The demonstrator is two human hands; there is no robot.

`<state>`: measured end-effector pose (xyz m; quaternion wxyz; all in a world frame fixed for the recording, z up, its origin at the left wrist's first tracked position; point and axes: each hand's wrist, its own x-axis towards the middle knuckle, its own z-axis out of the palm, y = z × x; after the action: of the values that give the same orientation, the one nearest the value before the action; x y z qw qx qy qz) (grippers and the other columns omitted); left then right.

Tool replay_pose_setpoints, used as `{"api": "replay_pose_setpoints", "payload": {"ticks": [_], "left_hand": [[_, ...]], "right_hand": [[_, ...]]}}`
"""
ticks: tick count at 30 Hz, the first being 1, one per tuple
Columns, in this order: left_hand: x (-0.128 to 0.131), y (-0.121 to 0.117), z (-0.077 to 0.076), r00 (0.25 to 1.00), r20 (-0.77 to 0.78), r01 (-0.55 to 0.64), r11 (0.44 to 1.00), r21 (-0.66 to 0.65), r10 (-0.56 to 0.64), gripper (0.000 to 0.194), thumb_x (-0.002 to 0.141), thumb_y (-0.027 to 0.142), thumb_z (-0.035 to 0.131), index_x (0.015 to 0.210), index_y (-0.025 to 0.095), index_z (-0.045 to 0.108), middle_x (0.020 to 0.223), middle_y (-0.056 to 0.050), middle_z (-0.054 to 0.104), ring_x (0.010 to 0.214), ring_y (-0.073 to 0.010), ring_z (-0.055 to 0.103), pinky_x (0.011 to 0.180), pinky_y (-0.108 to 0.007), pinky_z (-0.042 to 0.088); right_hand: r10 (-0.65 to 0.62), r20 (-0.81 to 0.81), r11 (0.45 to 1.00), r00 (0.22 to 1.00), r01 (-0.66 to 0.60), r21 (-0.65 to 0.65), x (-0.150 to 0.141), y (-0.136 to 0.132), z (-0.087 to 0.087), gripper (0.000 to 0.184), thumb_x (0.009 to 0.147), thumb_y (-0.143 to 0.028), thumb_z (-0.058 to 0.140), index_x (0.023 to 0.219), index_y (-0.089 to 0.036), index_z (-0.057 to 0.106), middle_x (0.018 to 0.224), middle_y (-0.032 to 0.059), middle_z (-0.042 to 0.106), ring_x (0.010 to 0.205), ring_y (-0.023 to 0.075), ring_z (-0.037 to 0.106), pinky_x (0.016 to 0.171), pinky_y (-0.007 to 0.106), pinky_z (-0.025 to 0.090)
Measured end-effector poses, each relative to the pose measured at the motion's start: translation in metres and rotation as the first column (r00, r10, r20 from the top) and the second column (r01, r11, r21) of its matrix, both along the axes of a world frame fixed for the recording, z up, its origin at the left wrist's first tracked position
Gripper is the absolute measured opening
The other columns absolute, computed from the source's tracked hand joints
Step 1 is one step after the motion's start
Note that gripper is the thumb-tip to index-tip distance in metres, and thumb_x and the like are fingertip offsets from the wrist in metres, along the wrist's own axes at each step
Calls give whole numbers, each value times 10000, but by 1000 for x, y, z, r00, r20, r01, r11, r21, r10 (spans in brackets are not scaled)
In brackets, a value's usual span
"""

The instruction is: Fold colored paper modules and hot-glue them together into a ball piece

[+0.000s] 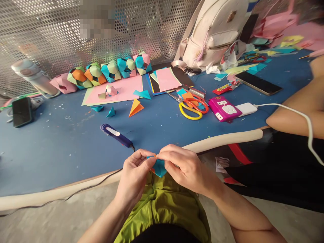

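Just past the table's front edge, above my lap, both hands pinch a blue folded paper piece [159, 167] with a bit of orange on it. My left hand [135, 170] grips its left side between thumb and fingers. My right hand [183, 165] has its fingertips closed at the top edge, near the left thumb. The fingers hide part of the folds. On the table beyond lie a dark blue handheld tool [116, 135] with a cord, an orange folded paper [136, 108], and small blue folded pieces [110, 111].
Several folded paper balls [95, 74] line the mesh panel. Scissors [191, 111], a magenta power adapter [224, 108], a phone [258, 83], a paper stack [167, 79] and a backpack [212, 37] occupy the right side. A bottle [35, 77] stands left. Another person's arm [298, 98] rests at right.
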<state>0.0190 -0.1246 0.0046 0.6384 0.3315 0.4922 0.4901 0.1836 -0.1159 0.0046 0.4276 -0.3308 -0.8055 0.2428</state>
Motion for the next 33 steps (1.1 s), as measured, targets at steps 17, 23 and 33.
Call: {"api": "replay_pose_setpoints", "payload": {"ticks": [17, 23, 33], "left_hand": [[4, -6, 1, 691, -661, 184, 813, 553, 293, 83, 782, 173, 609, 735, 204, 669, 674, -12, 659, 611, -142, 568, 615, -248, 445], [-1, -3, 3, 792, -601, 123, 935, 332, 109, 143, 807, 298, 617, 718, 187, 632, 549, 29, 549, 466, -100, 443, 452, -208, 355], [-2, -2, -1, 819, -555, 107, 911, 399, 147, 88, 756, 214, 669, 839, 187, 682, 797, -35, 683, 715, -161, 634, 651, -241, 519]], "right_hand": [[-200, 27, 971, 979, 194, 138, -14, -5, -7, 191, 935, -93, 407, 833, -178, 544, 750, 60, 591, 701, 172, 527, 644, 305, 441], [-92, -124, 980, 988, 67, -188, -14, -2, -6, 201, 983, -177, 398, 879, -186, 570, 812, 32, 582, 745, 133, 571, 671, 249, 471], [-207, -84, 975, 975, 213, 62, -15, 1, -10, 175, 935, -97, 424, 900, -185, 571, 780, 52, 604, 736, 168, 580, 676, 290, 478]]}}
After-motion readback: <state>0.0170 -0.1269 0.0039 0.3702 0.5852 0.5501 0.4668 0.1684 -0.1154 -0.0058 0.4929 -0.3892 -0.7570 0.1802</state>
